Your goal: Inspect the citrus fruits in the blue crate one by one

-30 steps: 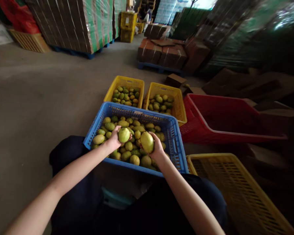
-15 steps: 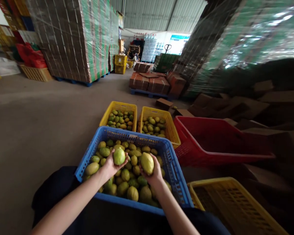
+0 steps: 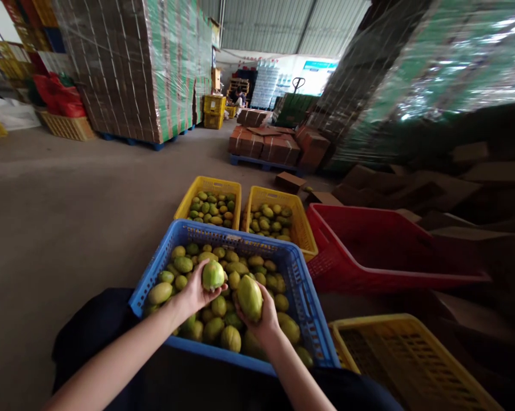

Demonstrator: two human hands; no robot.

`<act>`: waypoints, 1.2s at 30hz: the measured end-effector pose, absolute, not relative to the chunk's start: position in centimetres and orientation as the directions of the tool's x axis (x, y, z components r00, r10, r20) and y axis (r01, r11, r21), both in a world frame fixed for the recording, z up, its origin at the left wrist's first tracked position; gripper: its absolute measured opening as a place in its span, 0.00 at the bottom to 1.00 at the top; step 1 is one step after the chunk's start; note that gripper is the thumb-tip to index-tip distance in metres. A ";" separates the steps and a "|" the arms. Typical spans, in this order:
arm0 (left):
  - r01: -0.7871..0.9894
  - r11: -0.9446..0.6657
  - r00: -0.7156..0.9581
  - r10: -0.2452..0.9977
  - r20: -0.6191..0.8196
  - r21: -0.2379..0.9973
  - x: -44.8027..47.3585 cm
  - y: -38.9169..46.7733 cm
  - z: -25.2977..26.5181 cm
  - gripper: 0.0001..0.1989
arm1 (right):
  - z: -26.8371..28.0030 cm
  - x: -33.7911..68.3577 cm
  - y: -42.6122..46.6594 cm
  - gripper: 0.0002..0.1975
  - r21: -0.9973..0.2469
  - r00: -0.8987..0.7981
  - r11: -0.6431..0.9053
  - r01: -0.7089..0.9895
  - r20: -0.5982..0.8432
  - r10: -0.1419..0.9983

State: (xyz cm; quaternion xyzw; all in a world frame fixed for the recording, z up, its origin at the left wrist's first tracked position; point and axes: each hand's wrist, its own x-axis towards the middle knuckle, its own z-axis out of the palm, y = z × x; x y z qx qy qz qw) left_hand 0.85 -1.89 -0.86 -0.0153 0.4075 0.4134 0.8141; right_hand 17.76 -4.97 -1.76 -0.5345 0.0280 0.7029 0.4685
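Note:
My left hand [image 3: 200, 291] cups a light-green lemon [image 3: 213, 275], fingers curled under it. Just to its right, my right hand [image 3: 264, 314] is wrapped round a larger yellow-green lemon [image 3: 249, 298], which is tilted. Both hands are above a blue plastic crate [image 3: 236, 233] that holds many green and yellow lemons [image 3: 230, 339]. The fruit in my hands is close together but does not clearly touch. My forearms hide part of the crate's near side.
Two yellow crates of lemons, left [image 3: 177, 212] and right [image 3: 309, 235], stand beyond the blue one. A red bin [image 3: 364, 268] and another yellow crate [image 3: 405, 317] are on the right. Boxes on a blue pallet [image 3: 264, 165] and wrapped stacks [image 3: 172, 74] stand farther back.
My right hand has moved slightly left and down, turning its lemon to a different side. The left hand has shifted a little right, and its lemon is rotated.

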 end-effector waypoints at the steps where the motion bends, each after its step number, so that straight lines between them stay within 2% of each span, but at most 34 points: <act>1: -0.681 0.657 0.314 0.662 -0.680 0.325 0.8 -1.9 -0.6 0.19 | -1.8 17.7 -4.9 0.13 -0.463 0.021 -0.549 -0.696 -0.777 0.629; 7: -0.693 0.651 0.333 0.671 -0.662 0.311 0.3 -2.0 -0.2 0.20 | -2.7 18.1 -4.9 0.06 -0.584 0.108 -0.432 -0.687 -0.670 0.735; 11: -0.753 0.598 0.299 0.681 -0.668 0.273 0.1 -1.9 -0.4 0.17 | -3.0 18.5 -5.0 0.15 -0.675 0.179 -0.293 -0.678 -0.537 0.824; 14: -0.765 0.593 0.279 0.657 -0.701 0.251 0.0 -1.8 -0.7 0.17 | -2.9 18.7 -4.7 0.09 -0.609 0.074 -0.398 -0.686 -0.602 0.795; 16: -0.761 0.604 0.292 0.645 -0.707 0.237 -0.1 -1.7 -1.1 0.18 | -2.7 18.8 -4.4 0.10 -0.576 0.036 -0.451 -0.682 -0.642 0.766; 21: -0.789 0.548 0.267 0.712 -0.649 0.276 -0.2 -1.5 -1.8 0.17 | -2.4 18.8 -4.3 0.12 -0.586 0.080 -0.467 -0.662 -0.675 0.733; 26: -0.772 0.570 0.240 0.672 -0.700 0.283 -0.3 -1.5 -0.5 0.13 | -1.9 18.1 -4.6 0.13 -0.545 0.043 -0.485 -0.684 -0.694 0.719; 29: -0.760 0.570 0.225 0.682 -0.696 0.313 -0.2 -1.5 -0.2 0.15 | -1.9 17.3 -5.0 0.15 -0.495 0.000 -0.492 -0.716 -0.705 0.709; 36: -0.733 0.521 0.197 0.778 -0.597 0.438 0.1 -1.7 -0.7 0.21 | -2.6 16.7 -5.4 0.19 -0.492 -0.104 -0.511 -0.705 -0.642 0.760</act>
